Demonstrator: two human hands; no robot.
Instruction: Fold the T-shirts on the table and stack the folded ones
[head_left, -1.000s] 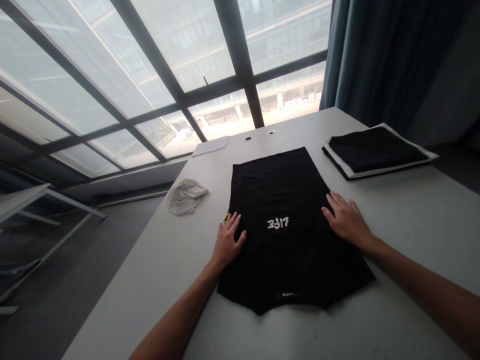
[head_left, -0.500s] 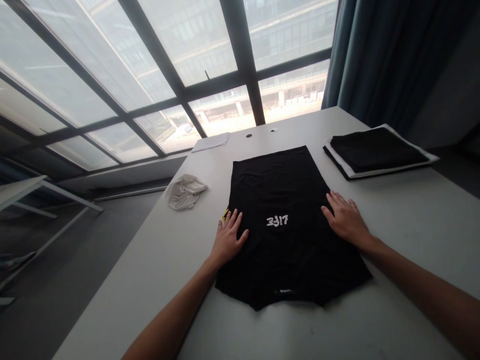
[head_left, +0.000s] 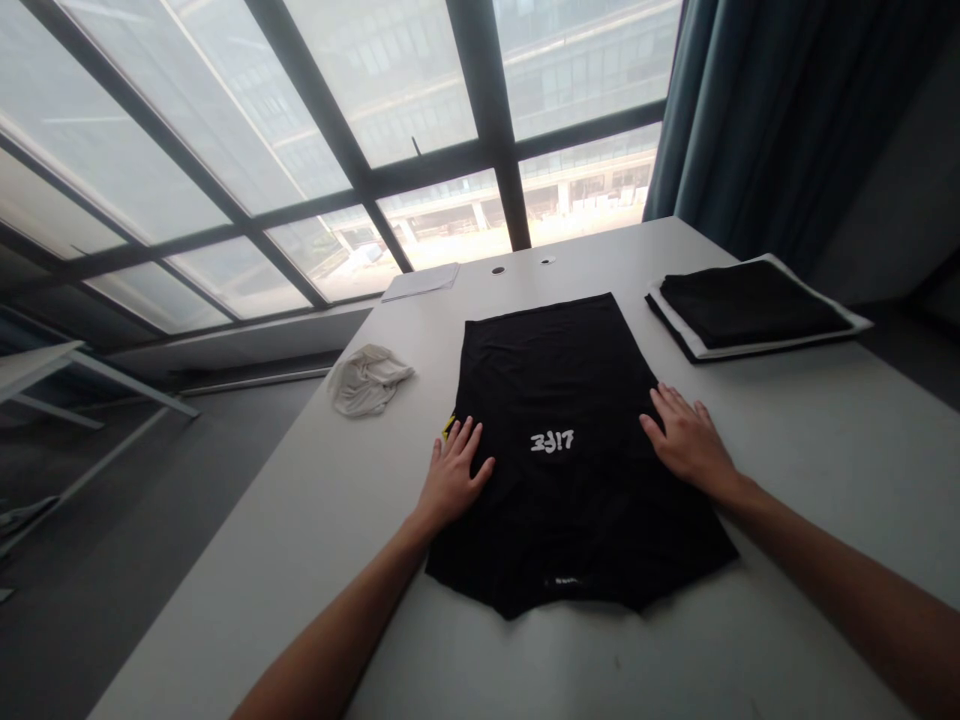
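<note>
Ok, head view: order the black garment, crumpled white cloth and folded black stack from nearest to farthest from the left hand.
1. Black garment: touching the left hand.
2. Crumpled white cloth: ahead, leftward.
3. Folded black stack: far right.

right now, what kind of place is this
Probably an office or workroom: a long white table with cable holes, tall windows facing other buildings, and a blue curtain.

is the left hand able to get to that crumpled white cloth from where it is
Probably yes. The left hand lies flat on the left edge of the black shirt, and the crumpled white cloth sits further out to its left on the table, with nothing lying between them.
</note>
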